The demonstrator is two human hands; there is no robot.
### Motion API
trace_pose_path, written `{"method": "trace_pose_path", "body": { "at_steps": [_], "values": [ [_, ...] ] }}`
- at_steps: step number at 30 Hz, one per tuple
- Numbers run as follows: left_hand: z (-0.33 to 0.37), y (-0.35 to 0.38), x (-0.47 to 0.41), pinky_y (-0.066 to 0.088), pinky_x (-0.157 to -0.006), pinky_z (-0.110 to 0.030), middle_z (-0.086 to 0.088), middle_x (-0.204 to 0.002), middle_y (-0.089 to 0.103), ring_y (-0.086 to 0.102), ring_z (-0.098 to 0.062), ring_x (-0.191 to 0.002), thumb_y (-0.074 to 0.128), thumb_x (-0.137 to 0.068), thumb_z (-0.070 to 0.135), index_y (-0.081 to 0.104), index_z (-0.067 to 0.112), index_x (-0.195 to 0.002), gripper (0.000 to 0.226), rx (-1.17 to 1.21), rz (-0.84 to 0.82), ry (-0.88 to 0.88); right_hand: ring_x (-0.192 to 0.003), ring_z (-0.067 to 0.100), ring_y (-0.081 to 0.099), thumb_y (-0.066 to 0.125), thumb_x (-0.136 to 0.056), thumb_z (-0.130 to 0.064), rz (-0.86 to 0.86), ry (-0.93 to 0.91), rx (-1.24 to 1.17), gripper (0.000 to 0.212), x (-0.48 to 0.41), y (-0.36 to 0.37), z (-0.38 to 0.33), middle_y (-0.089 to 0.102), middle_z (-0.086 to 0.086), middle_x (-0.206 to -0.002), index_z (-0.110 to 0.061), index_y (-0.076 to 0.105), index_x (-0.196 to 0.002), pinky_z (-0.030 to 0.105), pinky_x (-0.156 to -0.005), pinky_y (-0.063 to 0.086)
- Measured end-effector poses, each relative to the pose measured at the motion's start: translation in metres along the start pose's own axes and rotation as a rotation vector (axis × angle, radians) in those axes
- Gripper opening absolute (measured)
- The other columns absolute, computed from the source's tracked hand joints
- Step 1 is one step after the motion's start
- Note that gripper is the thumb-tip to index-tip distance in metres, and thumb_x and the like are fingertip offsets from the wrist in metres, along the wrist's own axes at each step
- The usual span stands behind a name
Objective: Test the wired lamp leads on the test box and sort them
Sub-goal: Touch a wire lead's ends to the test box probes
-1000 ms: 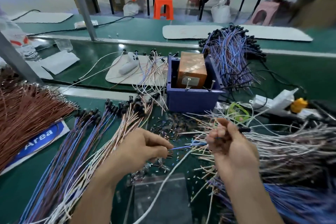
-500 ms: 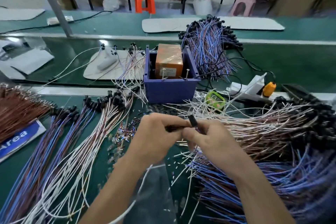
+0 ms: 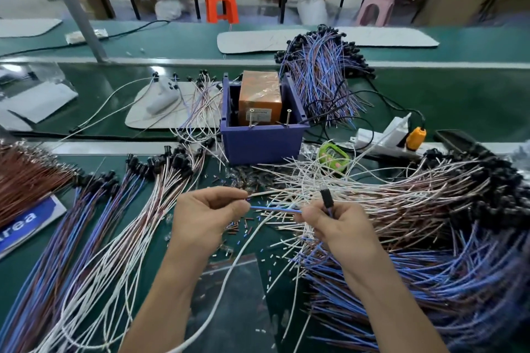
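Apart now after meeting half a second ago, my left hand (image 3: 206,215) and right hand (image 3: 338,226) each pinch a blue lead (image 3: 275,210) stretched between them, short of the test box (image 3: 261,143); sorted rows (image 3: 114,209) lie left, but I judge the big pile (image 3: 430,223) at right untested.

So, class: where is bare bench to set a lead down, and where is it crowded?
Bare green belt right of the far blue bundle, and between white mat and paper sheets. Crowded: wires surround the test box, left hand and right hand.

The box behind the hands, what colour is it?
The box is dark purplish blue, seen in the head view.
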State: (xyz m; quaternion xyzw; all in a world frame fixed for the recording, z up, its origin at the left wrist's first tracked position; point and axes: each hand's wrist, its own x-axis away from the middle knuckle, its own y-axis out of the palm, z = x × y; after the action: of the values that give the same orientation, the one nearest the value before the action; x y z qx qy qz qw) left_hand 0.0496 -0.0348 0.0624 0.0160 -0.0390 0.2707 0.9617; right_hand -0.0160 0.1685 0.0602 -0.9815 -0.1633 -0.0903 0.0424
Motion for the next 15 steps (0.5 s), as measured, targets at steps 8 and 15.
{"method": "trace_pose_path", "body": {
  "at_steps": [8,15],
  "values": [
    [-0.019,0.003,-0.008,0.053,-0.057,-0.013,0.001,-0.067,0.075,0.064,-0.003,-0.056,0.072,-0.084,-0.01,0.077,0.008,-0.097,0.023,0.324,0.274,-0.194,-0.042,0.005,0.032,0.067,-0.097,-0.015,0.071,0.011,-0.026,0.029,0.002,0.005,0.003,0.042,-0.007,-0.048,-0.021,0.08,-0.072,0.014,-0.044,0.031],
    [0.0,0.007,-0.002,0.051,-0.076,-0.01,0.013,-0.095,0.08,0.072,0.004,-0.09,0.078,-0.085,0.002,0.085,0.028,-0.086,0.027,-0.129,0.008,-0.107,-0.045,0.008,0.025,0.063,-0.1,-0.015,0.123,-0.005,-0.157,0.032,-0.006,-0.003,-0.005,0.038,-0.001,-0.055,-0.021,0.08,-0.073,0.015,-0.041,0.025]
  ]
}}
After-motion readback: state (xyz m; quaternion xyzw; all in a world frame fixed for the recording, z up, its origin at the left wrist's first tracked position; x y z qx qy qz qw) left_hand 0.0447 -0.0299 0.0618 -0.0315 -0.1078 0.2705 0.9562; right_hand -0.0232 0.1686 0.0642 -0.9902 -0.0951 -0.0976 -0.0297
